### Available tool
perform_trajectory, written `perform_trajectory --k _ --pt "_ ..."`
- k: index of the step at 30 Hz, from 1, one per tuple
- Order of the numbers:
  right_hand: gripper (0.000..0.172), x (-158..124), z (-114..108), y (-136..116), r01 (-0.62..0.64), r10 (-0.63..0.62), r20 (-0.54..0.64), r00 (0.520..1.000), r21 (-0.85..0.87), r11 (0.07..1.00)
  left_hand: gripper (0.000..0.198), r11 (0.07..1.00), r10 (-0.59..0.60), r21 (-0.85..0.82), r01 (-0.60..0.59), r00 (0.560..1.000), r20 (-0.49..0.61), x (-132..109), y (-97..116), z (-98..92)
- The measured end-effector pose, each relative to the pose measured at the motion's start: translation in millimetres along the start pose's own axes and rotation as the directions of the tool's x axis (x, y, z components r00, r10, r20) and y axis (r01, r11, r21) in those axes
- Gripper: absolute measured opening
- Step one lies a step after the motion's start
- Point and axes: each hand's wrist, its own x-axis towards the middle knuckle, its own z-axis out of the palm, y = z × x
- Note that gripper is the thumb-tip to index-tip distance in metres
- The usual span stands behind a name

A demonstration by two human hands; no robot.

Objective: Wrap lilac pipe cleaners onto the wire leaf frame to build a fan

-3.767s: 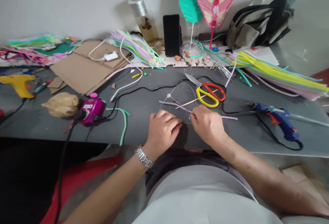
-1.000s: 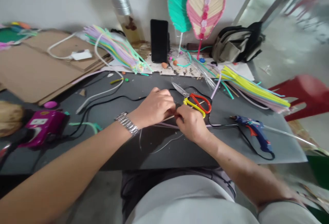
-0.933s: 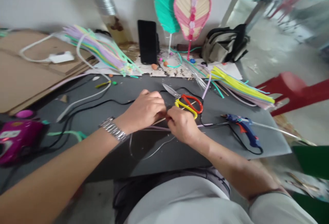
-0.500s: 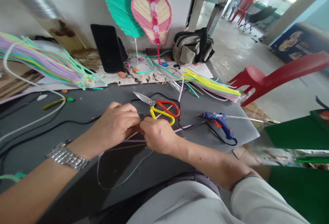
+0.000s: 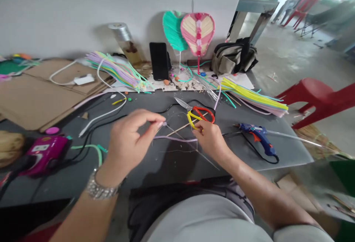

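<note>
Hands: apart, with a gap between them over the middle of the worktop (image 5: 277,151)
Left hand (image 5: 127,147): thumb and forefinger pinched on a small pale bead (image 5: 165,124), other fingers loosely curled, metal-link wristwatch (image 5: 102,188) on the wrist
Right hand (image 5: 210,140): fingertips closed on a lilac pipe cleaner (image 5: 177,138), just beside the yellow-and-red-handled scissors (image 5: 208,111)
Work in hand: lilac pipe cleaner lying low across the worktop between both hands, a thin wire (image 5: 177,151) faintly visible below it, a wooden skewer (image 5: 185,127) crossing near it
Things about: blue glue gun (image 5: 256,134) to the right, yellow-and-pastel pipe cleaner bundle (image 5: 255,99) behind it — a pastel bundle (image 5: 116,75) further left, beside a cardboard sheet (image 5: 36,101)
Writing: small white label on a magenta device (image 5: 44,153), too blurred to read; no brand legible anywhere
</note>
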Motion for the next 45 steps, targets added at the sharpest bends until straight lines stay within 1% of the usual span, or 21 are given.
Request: perform_trajectory --k 2,4,6,8,10,13,15,17,19,22,24,25,27,29,31,34,37,40,45 --pt "0.012 2.1 -11.6 1.4 0.033 -0.040 -0.051 0.998 -0.143 0.989 0.018 0.996 -0.071 -0.045 0.074 0.995 0.063 -27.4 -1.2 9.8" --pt "0.019 9.7 -22.3 -1.2 0.022 -0.048 -0.076 0.996 -0.305 0.952 0.022 0.989 -0.101 -0.093 0.116 0.984 0.144 -50.9 -2.7 22.8" --pt "0.024 20.2 -28.3 -7.3 -0.012 0.002 -0.024 1.000 -0.436 0.900 0.025 0.985 -0.100 -0.121 0.124 0.977 0.188 -68.1 -2.1 34.4" --pt "0.026 30.9 -28.7 -13.9 0.001 0.072 0.124 0.990 -0.505 0.863 0.027 0.984 -0.101 -0.123 0.126 0.977 0.187 -79.4 -0.2 43.0" --pt "0.026 40.3 -25.8 -18.7 -0.002 0.092 0.149 0.985 -0.513 0.858 0.027 0.986 -0.081 -0.124 0.108 0.976 0.204 -86.4 1.4 48.8" --pt "0.026 49.0 -22.7 -21.7 -0.007 0.100 0.155 0.983 -0.512 0.859 0.024 0.990 -0.004 -0.136 0.040 0.967 0.256 -92.2 1.4 54.4" --pt "0.027 50.1 -25.4 -22.6 0.001 0.090 0.155 0.984 -0.505 0.863 0.023 0.988 0.056 -0.151 -0.013 0.958 0.280 -94.3 1.6 57.3" --pt "0.027 47.7 -34.4 -21.7 0.013 0.070 0.147 0.987 -0.499 0.867 0.022 0.985 0.108 -0.159 -0.064 0.952 0.287 -95.0 3.5 60.0" --pt "0.027 42.2 -51.8 -16.3 0.023 0.050 0.134 0.990 -0.497 0.867 0.020 0.981 0.151 -0.156 -0.111 0.950 0.274 -94.1 7.5 62.6" --pt "0.024 28.2 -95.1 7.6 0.038 0.018 0.107 0.994 -0.503 0.863 0.021 0.974 0.194 -0.156 -0.163 0.958 0.211 -90.4 14.9 66.6" --pt "0.021 16.1 -132.0 35.0 0.054 -0.039 0.041 0.998 -0.508 0.860 0.023 0.973 0.197 -0.157 -0.168 0.962 0.187 -87.2 18.4 69.2" --pt "0.020 9.7 -150.8 50.9 0.039 -0.049 -0.005 0.999 -0.513 0.858 0.024 0.973 0.194 -0.159 -0.166 0.963 0.186 -85.7 19.5 70.5" --pt "0.016 -3.4 -184.9 83.9 -0.022 -0.005 -0.050 0.999 -0.533 0.846 0.024 0.976 0.179 -0.155 -0.150 0.965 0.193 -83.2 20.3 73.5" --pt "0.016 -15.7 -209.9 114.2 -0.058 0.024 -0.068 0.997 -0.563 0.824 0.023 0.980 0.163 -0.149 -0.134 0.965 0.203 -81.5 20.5 77.1" --pt "0.010 -25.3 -223.6 139.2 -0.080 0.050 -0.068 0.996 -0.576 0.813 0.022 0.982 0.151 -0.142 -0.121 0.964 0.221 -80.5 21.0 81.1" --pt "0.009 -30.0 -226.1 165.5 -0.078 0.079 -0.025 0.997 -0.593 0.801 0.022 0.984 0.149 -0.129 -0.121 0.960 0.236 -80.0 22.5 86.3" --pt "0.013 -21.2 -217.1 179.6 -0.088 0.105 -0.006 0.994 -0.604 0.792 0.022 0.984 0.154 -0.120 -0.129 0.959 0.239 -80.7 23.2 89.2" --pt "0.016 -4.5 -205.3 182.8 -0.106 0.127 -0.010 0.992 -0.610 0.785 0.022 0.985 0.155 -0.116 -0.131 0.960 0.231 -82.0 22.3 90.3" --pt "0.021 20.7 -187.8 174.7 -0.131 0.137 -0.040 0.990 -0.634 0.762 0.024 0.984 0.153 -0.128 -0.125 0.956 0.248 -83.3 20.6 90.9"
